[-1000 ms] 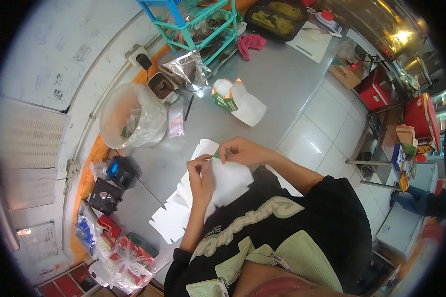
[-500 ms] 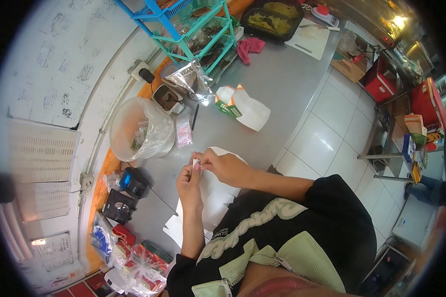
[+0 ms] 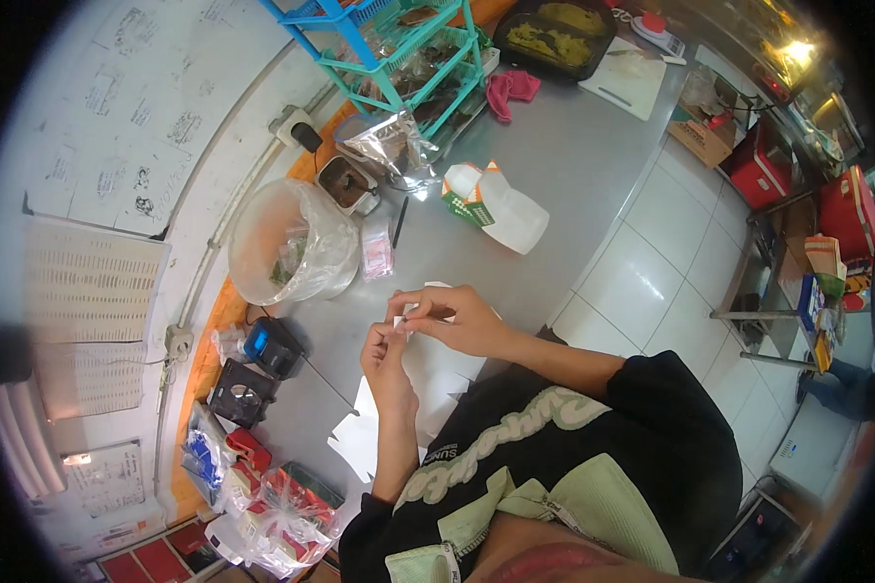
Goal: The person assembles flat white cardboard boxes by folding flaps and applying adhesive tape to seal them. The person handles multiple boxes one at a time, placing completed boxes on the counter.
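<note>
Starting nearest, what fills the bottom of the frame?

"A black shirt [image 3: 554,457] with a pale green collar, bare forearms reaching up from it."

And the hands?

"They meet just left of centre: the left hand [image 3: 386,361] lower, the right hand [image 3: 465,325] coming across from its right. Both have thumb and fingers together, each grip clamped on a small white tab [image 3: 400,322] between them."

Does the tab belong to the card below?

"I can't tell; the fingers hide that. White card [image 3: 437,360] with notched edges spreads under the hands and out past the left forearm, from the middle to the lower middle, over the grey table [image 3: 544,136]."

What sits around it?

"At lower left, a clear plastic bag [image 3: 287,520] with red things beside it, then a black case [image 3: 241,393] and a blue-fronted device [image 3: 272,346]. Further up, left of centre, a bucket [image 3: 332,238] lined with plastic, next to a pink packet [image 3: 378,251] and a black pen [image 3: 400,222]."

Beyond those?

"Upper middle, a green, orange and white box [image 3: 469,199], its white flap spread toward the right. Farther off, along the top, a blue and green rack [image 3: 389,83], a pink cloth [image 3: 510,92], a black tray [image 3: 510,60] holding yellow-green food, and a white cutting board [image 3: 627,85]."
</note>
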Action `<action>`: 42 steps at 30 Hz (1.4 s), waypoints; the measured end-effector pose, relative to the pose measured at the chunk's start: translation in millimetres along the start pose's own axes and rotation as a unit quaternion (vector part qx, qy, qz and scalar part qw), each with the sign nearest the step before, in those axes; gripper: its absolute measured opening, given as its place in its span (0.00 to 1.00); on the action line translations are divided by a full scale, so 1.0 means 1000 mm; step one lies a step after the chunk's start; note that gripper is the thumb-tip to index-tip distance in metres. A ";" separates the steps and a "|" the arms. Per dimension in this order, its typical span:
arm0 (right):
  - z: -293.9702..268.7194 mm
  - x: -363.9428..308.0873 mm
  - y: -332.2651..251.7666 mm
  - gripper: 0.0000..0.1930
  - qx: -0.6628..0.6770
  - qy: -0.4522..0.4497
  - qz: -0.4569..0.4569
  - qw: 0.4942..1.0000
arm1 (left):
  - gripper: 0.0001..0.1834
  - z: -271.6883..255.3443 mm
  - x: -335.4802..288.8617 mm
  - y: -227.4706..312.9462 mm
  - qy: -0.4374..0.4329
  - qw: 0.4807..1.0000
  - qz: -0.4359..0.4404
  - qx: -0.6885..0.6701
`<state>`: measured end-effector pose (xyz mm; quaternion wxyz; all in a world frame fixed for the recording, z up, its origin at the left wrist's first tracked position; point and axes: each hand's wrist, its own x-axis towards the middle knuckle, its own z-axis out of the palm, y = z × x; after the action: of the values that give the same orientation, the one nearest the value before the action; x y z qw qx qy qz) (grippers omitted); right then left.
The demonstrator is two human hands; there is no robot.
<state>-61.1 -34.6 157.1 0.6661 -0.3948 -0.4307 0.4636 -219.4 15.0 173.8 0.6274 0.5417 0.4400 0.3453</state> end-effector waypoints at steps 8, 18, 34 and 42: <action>0.014 0.010 -0.007 0.06 0.114 0.012 0.103 0.988 | 0.07 -0.025 0.003 0.018 0.074 0.924 0.102 0.362; 0.030 0.052 -0.001 0.15 -0.138 -0.020 0.014 0.990 | 0.31 -0.032 -0.009 -0.003 0.092 0.984 0.129 -0.081; 0.107 0.027 0.029 0.09 -0.375 -0.154 -0.015 0.914 | 0.12 -0.109 -0.042 -0.013 0.312 0.868 0.258 0.289; 0.163 0.043 0.018 0.08 -0.279 -0.202 0.006 0.939 | 0.10 -0.165 -0.067 -0.006 0.252 0.959 0.114 0.066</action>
<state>-211.2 31.5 201.2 0.4252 -0.4654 -0.6662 0.3984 -398.0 14.8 175.9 0.4152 0.5238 0.5416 0.5098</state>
